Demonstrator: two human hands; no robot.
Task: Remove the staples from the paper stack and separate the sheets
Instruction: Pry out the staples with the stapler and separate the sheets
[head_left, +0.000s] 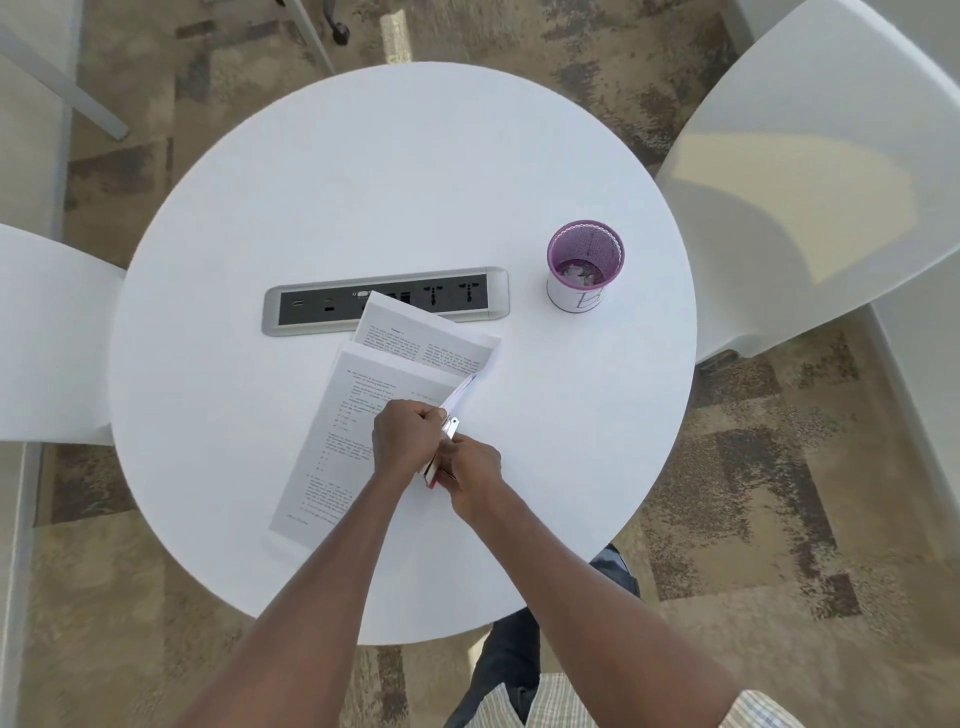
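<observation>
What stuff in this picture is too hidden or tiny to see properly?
All in the head view:
- The staple: hidden behind the left hand and right hand.
- The tool they grip: mostly covered by fingers, so its kind is unclear.
- Print on the paper sheets: too small to read.
- Contents of the purple mesh cup: blurred, shadowed by its wall.
- The chair: cut off by the right edge.
</observation>
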